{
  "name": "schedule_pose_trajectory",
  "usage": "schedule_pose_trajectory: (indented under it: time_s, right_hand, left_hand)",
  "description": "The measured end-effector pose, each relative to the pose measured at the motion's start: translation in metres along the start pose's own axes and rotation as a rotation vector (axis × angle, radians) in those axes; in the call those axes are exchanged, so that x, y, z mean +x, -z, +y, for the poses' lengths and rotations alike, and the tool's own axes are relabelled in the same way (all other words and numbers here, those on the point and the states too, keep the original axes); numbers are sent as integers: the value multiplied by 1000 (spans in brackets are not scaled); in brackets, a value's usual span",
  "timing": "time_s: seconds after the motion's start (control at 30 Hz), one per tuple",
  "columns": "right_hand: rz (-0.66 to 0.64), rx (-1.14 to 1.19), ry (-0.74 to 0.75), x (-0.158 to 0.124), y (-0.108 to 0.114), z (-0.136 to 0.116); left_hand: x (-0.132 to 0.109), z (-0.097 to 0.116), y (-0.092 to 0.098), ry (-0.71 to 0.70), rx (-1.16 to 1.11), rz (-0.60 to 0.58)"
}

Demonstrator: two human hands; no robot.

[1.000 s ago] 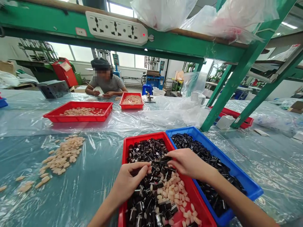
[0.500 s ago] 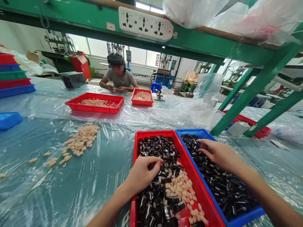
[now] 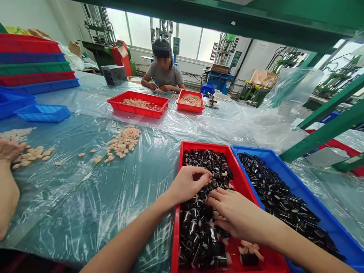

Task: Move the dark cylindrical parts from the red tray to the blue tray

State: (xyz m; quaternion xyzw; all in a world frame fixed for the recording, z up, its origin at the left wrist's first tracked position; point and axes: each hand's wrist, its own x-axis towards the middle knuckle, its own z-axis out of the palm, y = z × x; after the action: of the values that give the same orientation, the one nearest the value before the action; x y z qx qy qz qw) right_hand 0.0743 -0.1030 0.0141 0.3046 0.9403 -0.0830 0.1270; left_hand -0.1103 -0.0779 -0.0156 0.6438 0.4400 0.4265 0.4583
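Observation:
A red tray (image 3: 238, 178) in front of me holds many small black cylindrical parts (image 3: 204, 163) mixed with pale pink pieces (image 3: 247, 246). My left hand (image 3: 189, 184) rests in the tray with fingers curled down among the black parts. My right hand (image 3: 234, 214) lies over the middle of the same tray, its fingers bent onto the parts; what either hand grips is hidden. Right beside it, a blue tray (image 3: 298, 187) is full of black parts (image 3: 281, 201).
Pale pink pieces lie in a loose heap (image 3: 123, 141) on the plastic-covered table (image 3: 85, 189). Another person's arm (image 3: 7, 182) is at the left edge. A seated person (image 3: 163, 74) works behind two red trays (image 3: 138, 104). Stacked trays (image 3: 31, 62) stand far left; green frame legs (image 3: 327, 131) at right.
My right hand came back from the blue tray into the red tray. My left hand stayed in the red tray. The view swung left and dipped, showing the stacked trays and another person's arm.

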Motion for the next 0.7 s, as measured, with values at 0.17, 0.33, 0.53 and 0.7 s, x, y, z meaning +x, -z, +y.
schedule_pose_trajectory:
  time_s: [0.17, 0.33, 0.53, 0.7]
  right_hand:
    - [55, 91, 21, 0, -8, 5]
    - [29, 124, 44, 8, -14, 6]
    - [99, 224, 115, 6, -9, 11]
    - [214, 436, 25, 5, -7, 24]
  left_hand:
    - [0, 1, -1, -9, -8, -1]
    - [0, -2, -2, 0, -34, 4]
    - [0, -6, -2, 4, -48, -3]
    - [-2, -2, 0, -3, -17, -23]
